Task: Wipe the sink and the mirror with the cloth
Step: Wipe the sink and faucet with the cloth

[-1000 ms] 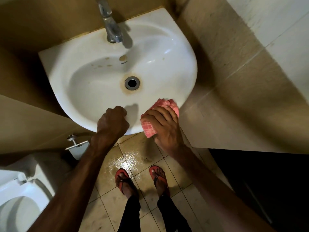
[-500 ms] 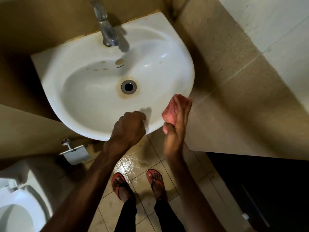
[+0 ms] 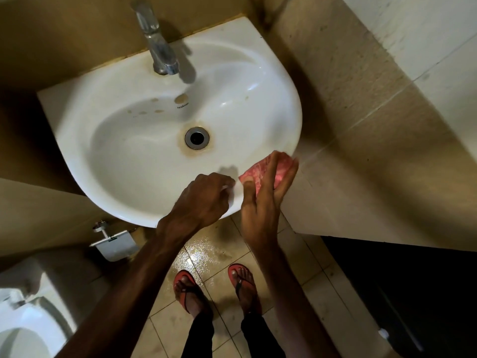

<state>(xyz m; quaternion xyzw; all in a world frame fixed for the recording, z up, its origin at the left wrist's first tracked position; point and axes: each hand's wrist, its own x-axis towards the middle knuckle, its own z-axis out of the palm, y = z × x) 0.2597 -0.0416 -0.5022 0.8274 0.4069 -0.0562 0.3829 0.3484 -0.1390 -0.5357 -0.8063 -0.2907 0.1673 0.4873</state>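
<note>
A white wall-mounted sink (image 3: 134, 161) fills the upper middle, with brown stains around its drain (image 3: 197, 137) and below the chrome tap (image 3: 157, 45). My right hand (image 3: 260, 202) presses a pink checked cloth (image 3: 260, 170) against the sink's front right rim, fingers wrapped over it. My left hand (image 3: 201, 200) rests curled on the front rim just left of the cloth, gripping the edge. No mirror is in view.
Beige tiled walls close in on the right and behind. A toilet (image 3: 23, 319) stands at lower left, with a paper holder (image 3: 113, 244) under the sink. The floor tiles (image 3: 214, 254) are wet beneath my sandalled feet (image 3: 216, 290). A dark doorway lies at lower right.
My right hand has carried the cloth from the front rim round to the sink's right front edge, turning on its side. My left hand has slid right along the rim.
</note>
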